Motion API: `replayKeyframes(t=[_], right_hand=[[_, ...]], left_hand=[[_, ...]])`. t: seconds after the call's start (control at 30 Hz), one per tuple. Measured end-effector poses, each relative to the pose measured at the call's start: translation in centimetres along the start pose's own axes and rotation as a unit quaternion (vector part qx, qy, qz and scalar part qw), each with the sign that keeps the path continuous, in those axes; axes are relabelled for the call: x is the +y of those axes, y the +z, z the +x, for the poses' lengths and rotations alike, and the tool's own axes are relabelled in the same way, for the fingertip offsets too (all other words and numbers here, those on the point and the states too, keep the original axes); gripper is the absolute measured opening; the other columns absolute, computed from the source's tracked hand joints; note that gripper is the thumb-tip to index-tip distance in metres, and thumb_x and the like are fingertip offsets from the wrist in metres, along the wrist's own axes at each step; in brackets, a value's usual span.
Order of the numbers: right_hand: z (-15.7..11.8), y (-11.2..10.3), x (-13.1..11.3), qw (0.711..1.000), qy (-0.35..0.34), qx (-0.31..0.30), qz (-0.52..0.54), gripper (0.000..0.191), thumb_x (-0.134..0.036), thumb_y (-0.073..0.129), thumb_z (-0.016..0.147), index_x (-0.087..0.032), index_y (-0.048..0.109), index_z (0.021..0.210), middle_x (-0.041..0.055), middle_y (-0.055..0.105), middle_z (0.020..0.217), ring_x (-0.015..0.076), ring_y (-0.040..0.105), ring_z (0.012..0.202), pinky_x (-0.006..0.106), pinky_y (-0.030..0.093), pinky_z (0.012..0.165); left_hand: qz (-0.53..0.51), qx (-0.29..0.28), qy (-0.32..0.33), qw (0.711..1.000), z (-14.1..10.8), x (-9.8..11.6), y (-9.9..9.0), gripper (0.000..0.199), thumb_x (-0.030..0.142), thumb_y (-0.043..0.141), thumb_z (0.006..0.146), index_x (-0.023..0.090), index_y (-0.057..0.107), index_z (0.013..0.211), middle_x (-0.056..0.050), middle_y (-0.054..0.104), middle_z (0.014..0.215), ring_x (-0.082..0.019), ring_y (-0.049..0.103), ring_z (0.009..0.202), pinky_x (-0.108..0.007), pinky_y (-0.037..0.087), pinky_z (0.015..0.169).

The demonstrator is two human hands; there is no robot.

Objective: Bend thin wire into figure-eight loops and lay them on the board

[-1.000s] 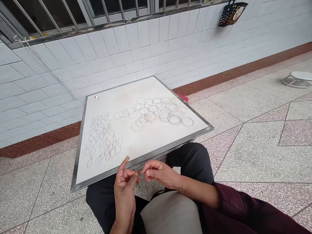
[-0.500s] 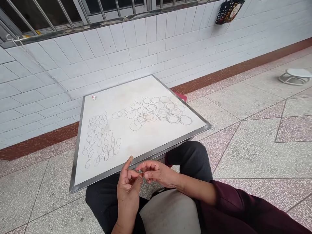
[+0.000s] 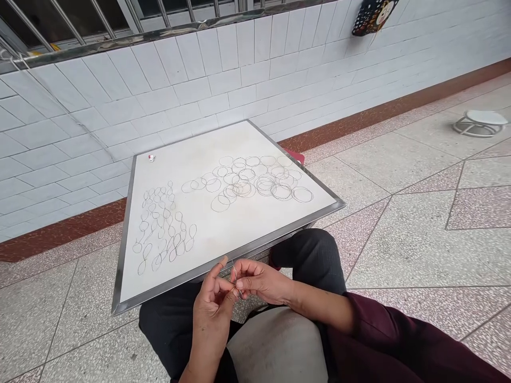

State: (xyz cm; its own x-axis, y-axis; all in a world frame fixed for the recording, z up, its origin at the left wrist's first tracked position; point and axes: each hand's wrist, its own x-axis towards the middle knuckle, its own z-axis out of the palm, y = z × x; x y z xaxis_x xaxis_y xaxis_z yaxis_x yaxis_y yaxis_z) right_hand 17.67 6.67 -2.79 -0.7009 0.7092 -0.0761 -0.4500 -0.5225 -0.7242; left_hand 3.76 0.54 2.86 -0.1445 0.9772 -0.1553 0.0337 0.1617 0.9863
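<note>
Left hand [image 3: 211, 314] and right hand [image 3: 259, 282]: fingers pinching thin metal wire [image 3: 235, 279] above the steel-edged white surface [image 3: 211, 244], where round wire loops [image 3: 243, 183] and figure-eight wire loops [image 3: 163, 229] lie sorted apart by shape.

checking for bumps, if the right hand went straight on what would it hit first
The right hand would likely meet the left hand's fingers, just past the thin wire pinched between them.

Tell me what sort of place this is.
Probably a porch or walkway along a building: white glazed wall tiles run below a barred window, the floor is patterned terrazzo, and a low round stool sits on it.
</note>
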Motion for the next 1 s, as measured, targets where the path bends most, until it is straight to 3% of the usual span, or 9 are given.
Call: replayKeyframes(t=[0.37, 0.6, 0.83, 1.0], right_hand=[[-0.1, 0.0, 0.1, 1.000, -0.018, 0.008, -0.015, 0.030, -0.032, 0.085, 0.072, -0.016, 0.061, 0.080, -0.0040, 0.064, 0.068, 0.0082, 0.060, 0.060, 0.021, 0.045, 0.058], [-0.3, 0.2, -0.5, 0.998, 0.008, 0.021, -0.056, 0.036, -0.041, 0.084, 0.071, -0.016, 0.058, 0.078, -0.0039, 0.065, 0.067, 0.0085, 0.060, 0.057, 0.023, 0.048, 0.058], [-0.3, 0.9, 0.0, 0.975, -0.057, 0.091, -0.192, 0.040, -0.050, 0.075, 0.077, -0.018, 0.052, 0.072, -0.0047, 0.059, 0.061, 0.0084, 0.055, 0.052, 0.022, 0.043, 0.052], [0.1, 1.6, 1.1, 0.963, -0.072, 0.157, -0.207, 0.041, -0.054, 0.072, 0.078, -0.019, 0.050, 0.073, -0.0042, 0.058, 0.060, 0.0081, 0.051, 0.047, 0.021, 0.040, 0.046]], left_hand=[[0.016, -0.032, -0.005, 0.999, 0.2, -0.2, -0.6, 0.061, 0.032, 0.074, 0.077, 0.025, 0.056, 0.135, 0.006, 0.060, 0.066, -0.014, 0.058, 0.065, -0.029, 0.048, 0.072], [0.040, -0.036, 0.014, 0.998, 0.3, -0.9, -0.7, 0.063, 0.033, 0.071, 0.080, 0.024, 0.052, 0.139, 0.005, 0.062, 0.066, -0.015, 0.060, 0.066, -0.030, 0.050, 0.072], [0.081, 0.011, 0.036, 0.996, 0.3, -1.7, -0.5, 0.062, 0.037, 0.068, 0.084, 0.024, 0.050, 0.141, 0.005, 0.062, 0.066, -0.016, 0.061, 0.065, -0.032, 0.051, 0.073], [0.183, 0.072, 0.094, 0.976, 0.3, -2.1, 0.0, 0.058, 0.037, 0.064, 0.087, 0.026, 0.050, 0.142, 0.004, 0.062, 0.067, -0.015, 0.059, 0.063, -0.032, 0.050, 0.074]])
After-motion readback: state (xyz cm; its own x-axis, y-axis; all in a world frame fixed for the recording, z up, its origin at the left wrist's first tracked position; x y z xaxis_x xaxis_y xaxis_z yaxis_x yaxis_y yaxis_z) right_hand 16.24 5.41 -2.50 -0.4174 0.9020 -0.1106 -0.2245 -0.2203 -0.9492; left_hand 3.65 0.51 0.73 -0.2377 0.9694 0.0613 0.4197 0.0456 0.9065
